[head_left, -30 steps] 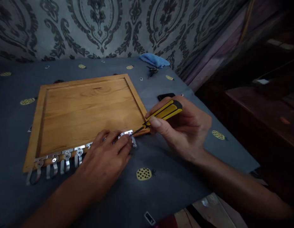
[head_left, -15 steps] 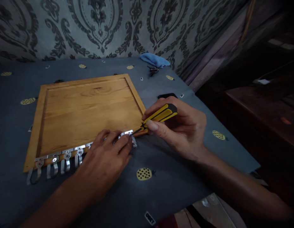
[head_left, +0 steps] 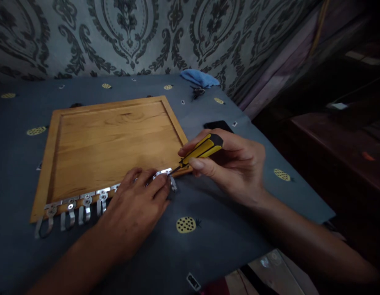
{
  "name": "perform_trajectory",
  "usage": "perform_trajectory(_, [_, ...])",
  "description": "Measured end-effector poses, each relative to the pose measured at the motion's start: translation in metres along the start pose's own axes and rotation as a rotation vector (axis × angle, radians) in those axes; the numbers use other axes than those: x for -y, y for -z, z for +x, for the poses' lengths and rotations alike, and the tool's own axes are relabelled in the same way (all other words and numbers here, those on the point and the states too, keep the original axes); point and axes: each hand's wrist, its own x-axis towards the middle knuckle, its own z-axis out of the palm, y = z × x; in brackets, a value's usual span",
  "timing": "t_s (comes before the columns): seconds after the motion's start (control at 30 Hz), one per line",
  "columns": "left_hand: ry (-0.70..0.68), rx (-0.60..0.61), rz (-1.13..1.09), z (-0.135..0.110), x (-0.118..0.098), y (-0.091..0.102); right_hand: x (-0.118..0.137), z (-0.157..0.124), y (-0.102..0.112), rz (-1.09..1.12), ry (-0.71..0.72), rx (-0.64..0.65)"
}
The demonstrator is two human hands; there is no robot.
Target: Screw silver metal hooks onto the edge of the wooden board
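Note:
A shallow wooden frame board (head_left: pixel 116 139) lies on the table, with a row of silver metal hooks (head_left: pixel 87 200) along its near edge. My left hand (head_left: pixel 136 209) rests over that edge, its bent fingers pressed together on a metal hook (head_left: pixel 164 172) near the right end. Its thumb is hidden. In my right hand (head_left: pixel 239 168) is a screwdriver (head_left: pixel 203 149) with a yellow and black handle, pinched between thumb and fingers. The screwdriver slants down to the left, and its tip meets the hook beside my left fingertips. Any screw there is hidden.
A grey cloth with pineapple prints covers the table (head_left: pixel 233 237). Beyond the board's right side lie a black phone-like object (head_left: pixel 219 125), a small dark object (head_left: pixel 198 92) and a blue cloth (head_left: pixel 199 78). A patterned wall (head_left: pixel 165 37) stands at the back.
My right hand and the screwdriver handle have shifted slightly left and the grip has turned a little. My left hand and the board stay in place.

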Motion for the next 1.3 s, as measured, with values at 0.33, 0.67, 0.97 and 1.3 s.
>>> perform_trajectory(0.33, [-0.013,0.015,-0.001,-0.0016,0.0013,-0.0007,-0.0009,-0.0008,-0.0005,-0.084,0.081,-0.017])
perform_trajectory(0.67, [0.008,-0.013,-0.029,0.001,0.0005,0.0002,0.0012,-0.0082,-0.0003,-0.079,0.12,-0.211])
perform_trajectory(0.97, [-0.012,0.008,-0.012,-0.0008,0.0011,0.0,0.0048,-0.007,-0.0021,-0.185,0.073,-0.095])
perform_trajectory(1.3, [-0.008,0.006,-0.013,-0.001,0.0008,-0.0004,0.0025,-0.0042,-0.0007,-0.161,0.103,-0.021])
